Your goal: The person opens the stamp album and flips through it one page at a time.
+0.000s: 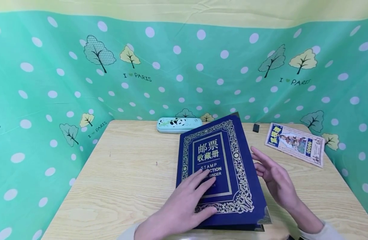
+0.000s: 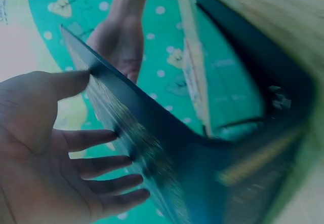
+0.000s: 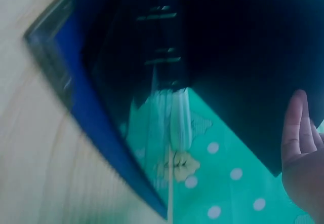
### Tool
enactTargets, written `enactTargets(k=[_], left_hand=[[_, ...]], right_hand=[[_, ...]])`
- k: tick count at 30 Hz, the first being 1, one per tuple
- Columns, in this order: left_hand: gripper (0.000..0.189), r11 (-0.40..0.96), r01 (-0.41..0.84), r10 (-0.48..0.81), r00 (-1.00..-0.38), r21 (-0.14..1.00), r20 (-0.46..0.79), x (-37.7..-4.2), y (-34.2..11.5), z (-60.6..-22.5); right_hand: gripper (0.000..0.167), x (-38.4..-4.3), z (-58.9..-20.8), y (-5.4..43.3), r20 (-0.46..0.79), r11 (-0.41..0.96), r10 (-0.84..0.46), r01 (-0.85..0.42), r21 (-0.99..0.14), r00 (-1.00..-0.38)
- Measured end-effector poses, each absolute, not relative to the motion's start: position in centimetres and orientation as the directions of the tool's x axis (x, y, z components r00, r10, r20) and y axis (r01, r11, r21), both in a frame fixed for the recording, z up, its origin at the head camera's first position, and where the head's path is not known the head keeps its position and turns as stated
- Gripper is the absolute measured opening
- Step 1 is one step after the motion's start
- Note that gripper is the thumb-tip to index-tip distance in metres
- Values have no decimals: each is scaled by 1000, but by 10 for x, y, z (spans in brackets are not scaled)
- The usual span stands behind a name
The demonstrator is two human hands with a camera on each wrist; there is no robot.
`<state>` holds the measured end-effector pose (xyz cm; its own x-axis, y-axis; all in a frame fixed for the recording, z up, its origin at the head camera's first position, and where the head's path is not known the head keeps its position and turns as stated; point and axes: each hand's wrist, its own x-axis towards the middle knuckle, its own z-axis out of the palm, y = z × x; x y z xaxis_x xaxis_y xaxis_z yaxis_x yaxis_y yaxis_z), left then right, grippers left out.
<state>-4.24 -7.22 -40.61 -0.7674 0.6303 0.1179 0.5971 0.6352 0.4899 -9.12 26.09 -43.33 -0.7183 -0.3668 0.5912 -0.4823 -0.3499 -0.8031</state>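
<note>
A dark blue stamp album (image 1: pixel 224 156) with silver ornament and metal corners lies on the table, its front cover raised at an angle. My left hand (image 1: pixel 184 205) rests spread fingertips on the outside of that cover. At the cover's right edge is my right hand (image 1: pixel 275 180), fingers extended and thumb apart. In the right wrist view, the right fingers (image 3: pixel 298 127) lie against the dark inner side of the cover, and metal binder rings (image 3: pixel 163 59) show along the spine. The left wrist view shows the cover (image 2: pixel 136 117) standing between both hands.
A light blue panda pencil case (image 1: pixel 179 125) sits at the table's back edge. To the right lie a small black object (image 1: pixel 256 128) and a colourful printed booklet (image 1: pixel 295 144). A green dotted curtain (image 1: pixel 160 80) surrounds the wooden table (image 1: pixel 118 180).
</note>
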Motion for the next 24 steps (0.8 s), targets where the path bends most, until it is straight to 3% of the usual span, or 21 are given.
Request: enactTargets(k=[6, 14, 19, 24], left_hand=[[92, 539, 724, 704, -667, 430, 241, -41, -59, -389], [122, 402, 866, 743, -498, 296, 447, -48, -40, -367], [109, 337, 916, 747, -401, 219, 531, -56, -29, -359], [89, 340, 921, 747, -388, 190, 540, -57, -24, -356]], right_hand=[[78, -95, -426, 249, 660, -586, -462, -356, -728, -592], [93, -91, -417, 236, 657, -696, -535, -163, -699, -532], [98, -91, -411, 233, 597, -679, -597, -59, -732, -536], [99, -93, -410, 236, 566, -641, -625, -60, -765, -538]])
